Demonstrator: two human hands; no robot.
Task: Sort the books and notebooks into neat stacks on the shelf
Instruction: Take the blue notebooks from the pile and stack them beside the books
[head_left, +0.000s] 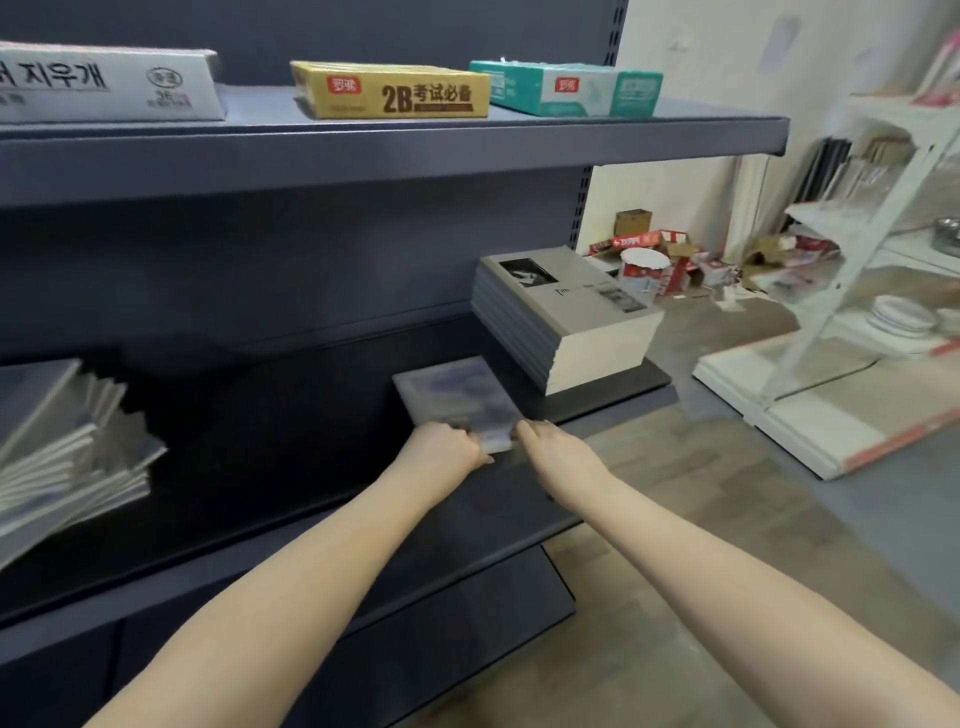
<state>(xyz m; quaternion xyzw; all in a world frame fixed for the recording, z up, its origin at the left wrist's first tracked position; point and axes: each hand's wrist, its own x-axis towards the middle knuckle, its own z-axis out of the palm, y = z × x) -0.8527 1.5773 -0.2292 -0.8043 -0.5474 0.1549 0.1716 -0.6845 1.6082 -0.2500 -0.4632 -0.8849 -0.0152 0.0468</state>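
A thin grey-blue book lies flat on the dark middle shelf, blurred in the frame. My left hand grips its near edge from the left and my right hand holds the same edge from the right. Just right of it stands a neat stack of grey books at the shelf's right end. A leaning, untidy pile of similar books sits at the far left of the same shelf.
On the upper shelf lie a white box, a yellow box and a teal box. Cartons and a cup clutter the floor behind. A white rack stands to the right.
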